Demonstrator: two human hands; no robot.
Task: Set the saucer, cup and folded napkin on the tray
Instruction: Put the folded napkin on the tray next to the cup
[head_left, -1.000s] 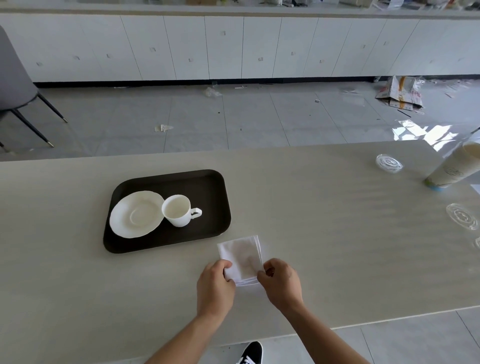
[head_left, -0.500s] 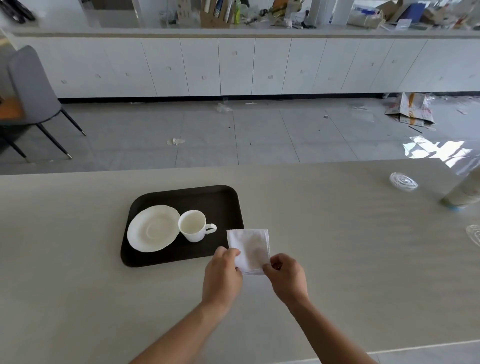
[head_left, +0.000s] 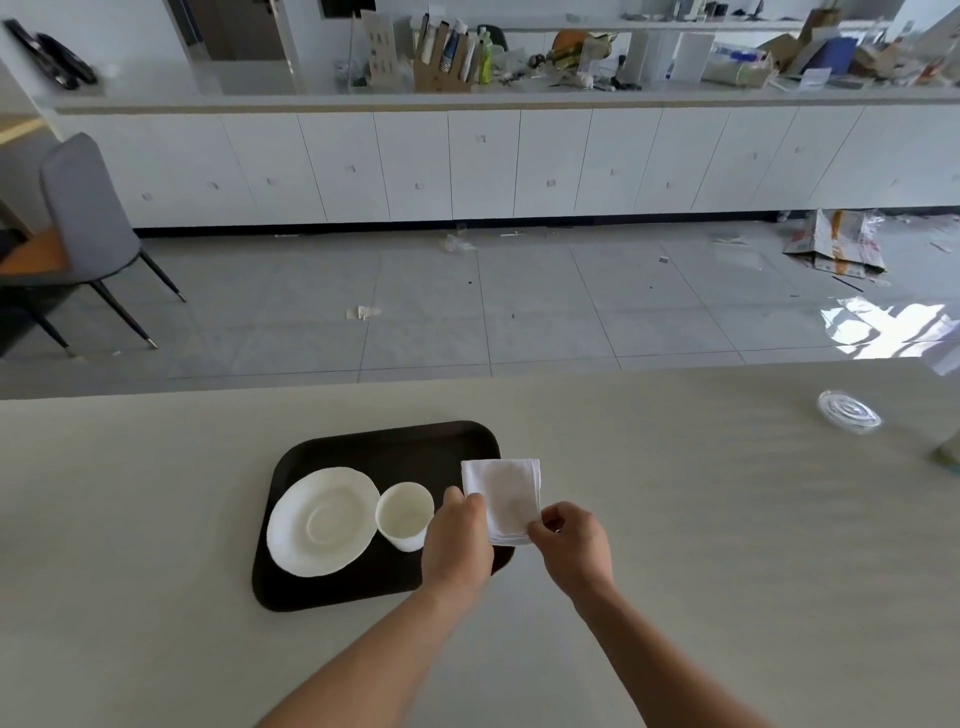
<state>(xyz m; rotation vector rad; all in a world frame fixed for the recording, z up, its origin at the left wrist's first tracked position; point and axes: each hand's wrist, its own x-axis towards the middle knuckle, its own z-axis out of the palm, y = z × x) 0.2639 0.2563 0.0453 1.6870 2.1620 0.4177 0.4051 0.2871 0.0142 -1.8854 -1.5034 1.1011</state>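
Note:
A dark tray (head_left: 363, 447) lies on the pale table. On its left half rests a white saucer (head_left: 322, 521), and a white cup (head_left: 404, 519) stands just to the right of it, not on the saucer. A folded white napkin (head_left: 506, 493) hangs over the tray's right edge, pinched at its near corners by both hands. My left hand (head_left: 457, 540) grips the near left corner and covers the cup's handle. My right hand (head_left: 571, 545) grips the near right corner, just off the tray.
A clear plastic lid (head_left: 848, 411) lies on the table at the far right, with part of a drink cup (head_left: 948, 454) at the frame edge. Beyond the table is tiled floor with litter, a grey chair (head_left: 88, 228) and white cabinets.
Both hands have carried the napkin away from me and to the left, from the bare table in front of the tray to over the tray's right edge. The camera has tilted up.

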